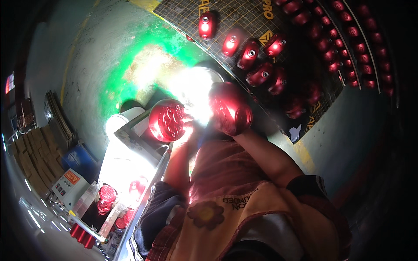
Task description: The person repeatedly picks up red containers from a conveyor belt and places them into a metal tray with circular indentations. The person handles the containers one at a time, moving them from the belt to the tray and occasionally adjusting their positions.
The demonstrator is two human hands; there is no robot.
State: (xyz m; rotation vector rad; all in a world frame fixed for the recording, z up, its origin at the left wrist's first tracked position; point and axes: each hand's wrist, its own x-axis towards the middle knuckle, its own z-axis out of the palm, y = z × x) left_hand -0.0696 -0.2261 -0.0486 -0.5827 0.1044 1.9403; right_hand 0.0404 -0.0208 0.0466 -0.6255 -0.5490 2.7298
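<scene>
The left hand's [186,130] fingers grip the right side of a glossy red pot [166,121]. Beside it, a dark-red pot [230,108] hides the right hand's fingers, so I cannot tell their grip.

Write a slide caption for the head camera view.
A person in an apron holds two shiny red canisters beside a dark gridded mat bearing more canisters.

Right hand hidden behind red vessel [230,106], left hand [186,130] partly lost in glare, round rim [217,75] washed white, mat [238,19] cut off above
</scene>
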